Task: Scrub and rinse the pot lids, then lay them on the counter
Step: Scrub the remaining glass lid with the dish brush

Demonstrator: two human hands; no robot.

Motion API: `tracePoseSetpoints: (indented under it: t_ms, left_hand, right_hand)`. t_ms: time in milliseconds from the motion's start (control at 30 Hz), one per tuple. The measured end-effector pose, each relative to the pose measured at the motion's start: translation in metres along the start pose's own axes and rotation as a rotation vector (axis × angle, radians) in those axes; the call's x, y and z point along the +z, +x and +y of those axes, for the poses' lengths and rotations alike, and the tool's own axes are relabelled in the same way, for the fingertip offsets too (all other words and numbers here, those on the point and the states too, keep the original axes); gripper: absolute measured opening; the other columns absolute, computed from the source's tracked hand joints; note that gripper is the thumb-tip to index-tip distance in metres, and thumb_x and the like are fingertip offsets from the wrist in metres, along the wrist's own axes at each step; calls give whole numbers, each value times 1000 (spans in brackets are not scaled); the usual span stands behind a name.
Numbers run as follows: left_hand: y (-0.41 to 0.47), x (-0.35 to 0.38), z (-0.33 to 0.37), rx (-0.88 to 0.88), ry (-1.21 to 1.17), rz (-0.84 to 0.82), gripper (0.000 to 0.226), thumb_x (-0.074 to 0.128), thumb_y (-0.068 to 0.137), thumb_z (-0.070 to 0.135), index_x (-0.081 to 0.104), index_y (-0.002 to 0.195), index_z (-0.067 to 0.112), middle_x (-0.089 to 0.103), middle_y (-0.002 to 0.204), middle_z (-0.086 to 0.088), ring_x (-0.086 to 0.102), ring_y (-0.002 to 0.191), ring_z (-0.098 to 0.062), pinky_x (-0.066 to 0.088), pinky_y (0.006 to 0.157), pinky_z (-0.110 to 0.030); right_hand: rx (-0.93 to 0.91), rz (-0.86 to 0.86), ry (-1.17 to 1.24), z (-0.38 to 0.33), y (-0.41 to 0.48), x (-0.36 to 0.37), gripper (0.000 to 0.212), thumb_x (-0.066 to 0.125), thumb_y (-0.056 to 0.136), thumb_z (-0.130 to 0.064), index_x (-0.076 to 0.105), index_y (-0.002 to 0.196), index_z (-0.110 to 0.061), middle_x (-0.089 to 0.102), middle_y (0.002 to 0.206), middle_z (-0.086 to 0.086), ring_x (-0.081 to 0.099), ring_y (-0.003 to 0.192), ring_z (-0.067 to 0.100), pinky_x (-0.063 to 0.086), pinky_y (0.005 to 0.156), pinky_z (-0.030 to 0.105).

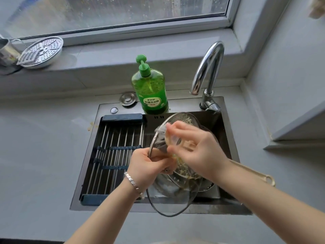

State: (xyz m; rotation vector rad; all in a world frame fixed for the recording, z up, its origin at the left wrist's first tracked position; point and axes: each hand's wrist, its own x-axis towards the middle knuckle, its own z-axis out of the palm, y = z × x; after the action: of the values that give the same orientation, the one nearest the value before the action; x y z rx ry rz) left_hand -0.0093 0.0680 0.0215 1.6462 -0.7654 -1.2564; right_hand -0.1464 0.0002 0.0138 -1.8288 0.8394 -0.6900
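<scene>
Head view: left hand (pixel 149 166) gripped the rim of a tilted glass lid (pixel 182 118). Right hand (pixel 197 152) pinched what seemed a pale scrubber (pixel 171 138) against it, above the sink (pixel 114 207). Wet glass looked slippery and fragile; the rim seemed the safest hold.

At frame centre, above the dark steel sink (pixel 84 173), the left hand (pixel 149 166) grips a round glass pot lid (pixel 182 118) tilted on edge. The right hand (pixel 198 150) pinches a pale scrubber (pixel 171 140) against it. A green soap bottle (pixel 151 88) stands just behind.
</scene>
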Motion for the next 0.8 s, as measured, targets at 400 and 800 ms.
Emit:
tracePoseSetpoints:
  t_ms: [400,800]
  left_hand:
    - [-6,-6,9,-28,-92,-9,24,64,73,-16,72,66,5,69,61,-15,67,53,-22,57,51,-30]
    - [-10,-13,5,-45,-112,34,16,62,74,-16,68,78,-2,70,65,-17,69,55,-22,57,51,-30]
  right_hand:
    - [-9,72,94,4,7,-8,48,71,80,-17,55,123,-33,54,116,-22,59,78,-14,48,68,8]
    - [314,198,-13,45,11,-42,46,67,84,-22,53,127,-30,60,123,-8,62,100,9,49,88,24]
